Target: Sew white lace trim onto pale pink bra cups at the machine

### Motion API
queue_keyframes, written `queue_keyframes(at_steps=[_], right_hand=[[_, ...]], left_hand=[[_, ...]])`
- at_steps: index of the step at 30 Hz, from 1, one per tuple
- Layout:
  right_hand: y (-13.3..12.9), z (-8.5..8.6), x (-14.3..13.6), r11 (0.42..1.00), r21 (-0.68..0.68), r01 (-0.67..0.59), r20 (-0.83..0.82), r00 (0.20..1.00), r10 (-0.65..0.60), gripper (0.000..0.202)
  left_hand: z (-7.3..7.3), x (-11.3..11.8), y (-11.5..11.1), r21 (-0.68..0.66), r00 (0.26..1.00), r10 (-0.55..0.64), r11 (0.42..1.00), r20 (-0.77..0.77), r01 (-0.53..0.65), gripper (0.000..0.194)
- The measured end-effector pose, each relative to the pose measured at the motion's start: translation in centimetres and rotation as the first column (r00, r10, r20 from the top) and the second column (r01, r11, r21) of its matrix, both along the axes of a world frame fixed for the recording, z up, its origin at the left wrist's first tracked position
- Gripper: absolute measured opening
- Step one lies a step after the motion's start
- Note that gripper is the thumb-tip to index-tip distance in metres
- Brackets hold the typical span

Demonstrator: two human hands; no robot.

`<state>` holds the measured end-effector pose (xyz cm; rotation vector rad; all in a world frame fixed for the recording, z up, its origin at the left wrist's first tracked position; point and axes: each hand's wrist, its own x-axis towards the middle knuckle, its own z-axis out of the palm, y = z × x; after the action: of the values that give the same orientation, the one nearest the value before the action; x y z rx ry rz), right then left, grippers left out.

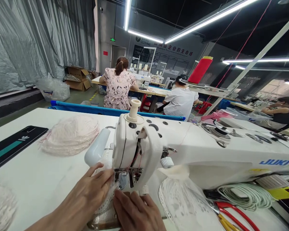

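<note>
A white sewing machine [183, 138] spans the view from the centre to the right. Under its needle area lies white lace fabric [106, 200]. My left hand [92, 187] rests on the fabric at the left of the presser foot [123, 179], fingers spread. Just in front of the foot is my right hand [137, 210], its fingers bent down close together at the fabric; what its fingertips hold, if anything, is hidden. More white lace pieces [180, 199] lie under the machine arm. A stack of pale lace pieces [71, 134] sits on the left of the table [50, 179].
A dark phone [16, 144] and another lace pile [1, 205] are at the left. Red-handled scissors [236, 213] and a coiled pale cord [247, 195] lie at the right. A red thread cone [199, 70] stands above. Several people sit at tables beyond.
</note>
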<state>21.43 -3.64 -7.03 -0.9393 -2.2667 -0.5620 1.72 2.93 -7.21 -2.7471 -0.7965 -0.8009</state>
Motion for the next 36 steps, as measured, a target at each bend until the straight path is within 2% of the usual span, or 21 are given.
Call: queue_keyframes(at_steps=[4,9,20,24,28,36], right_hand=[[-0.4,1.1,0.0,0.999,-0.031,-0.021,-0.037,0.999,0.02,0.06],[-0.3,2.0,-0.3,0.998,-0.022,-0.063,-0.103,0.993,0.061,0.058],[-0.6,2.4,0.3,0.998,-0.055,-0.038,-0.073,0.997,0.034,0.053],[-0.7,2.8,0.6,0.993,-0.114,0.01,-0.048,0.999,-0.015,0.048],[-0.8,2.5,0.5,0.983,-0.183,0.017,-0.002,1.0,-0.018,0.054],[-0.7,2.0,0.3,0.991,-0.132,0.008,0.011,1.0,-0.006,0.053]], left_hand=[[0.0,0.6,-1.7,0.006,0.999,-0.019,1.0,0.048,0.018,0.023],[-0.1,0.7,-3.2,0.041,0.994,-0.053,0.998,0.1,0.049,0.025],[0.1,0.8,-3.6,-0.02,0.999,-0.006,1.0,0.038,0.006,0.025],[0.2,0.8,-3.7,-0.025,0.999,0.001,1.0,0.033,0.0,0.025],[0.4,0.9,-3.7,-0.007,0.997,0.007,1.0,0.075,-0.006,0.028],[1.6,1.3,-4.1,-0.004,0.995,0.002,1.0,0.103,-0.002,0.034]])
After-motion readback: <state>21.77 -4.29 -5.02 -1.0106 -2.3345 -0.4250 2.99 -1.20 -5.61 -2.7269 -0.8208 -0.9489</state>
